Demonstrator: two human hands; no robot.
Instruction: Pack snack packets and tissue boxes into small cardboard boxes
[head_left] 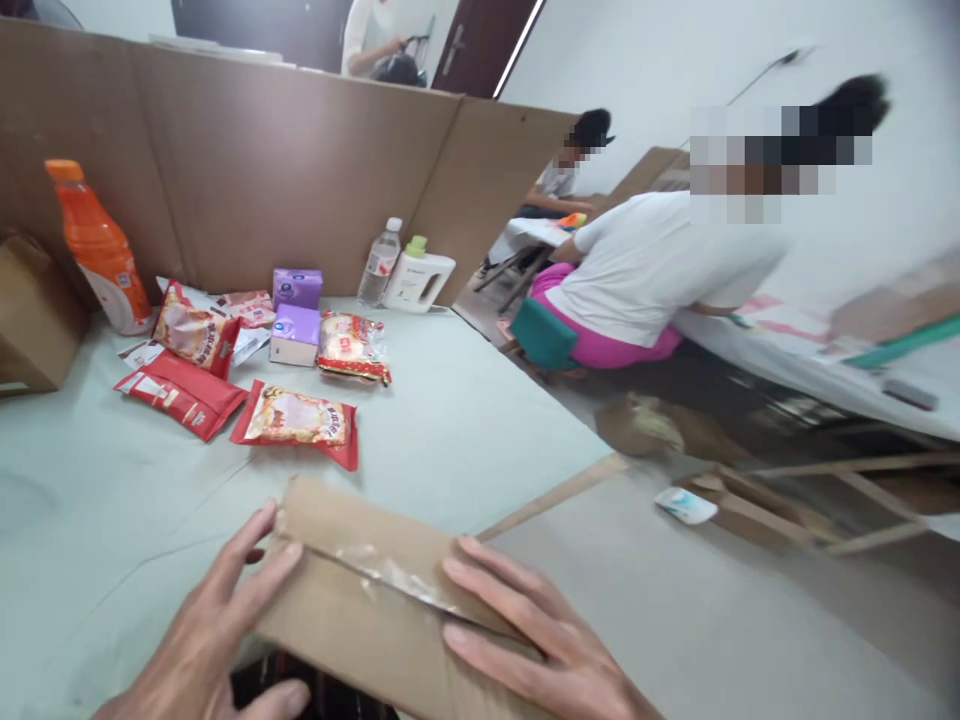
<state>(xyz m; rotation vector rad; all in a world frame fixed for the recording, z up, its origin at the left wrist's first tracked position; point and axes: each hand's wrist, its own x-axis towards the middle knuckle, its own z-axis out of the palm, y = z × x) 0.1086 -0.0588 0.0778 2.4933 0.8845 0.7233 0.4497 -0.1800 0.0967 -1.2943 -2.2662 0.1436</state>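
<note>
A brown cardboard box (360,610) with clear tape along its top seam is between my two hands at the table's near edge. My left hand (217,620) grips its left end, fingers at the far corner and thumb lower on the near side. Across the top flaps on the right lie the fingers of my right hand (525,630), slightly apart and holding that end; its thumb is hidden. Beneath the box shows a dark patch (307,690) that I cannot make out. Beyond it, red snack packets (300,420) lie on the pale green tabletop (420,440).
Purple tissue packs (295,335), an orange drink bottle (97,250), a water bottle (380,265) and a white jug (420,278) stand before a cardboard screen (300,170). Another carton (34,315) is at left. A person (645,270) sits at a table on the right.
</note>
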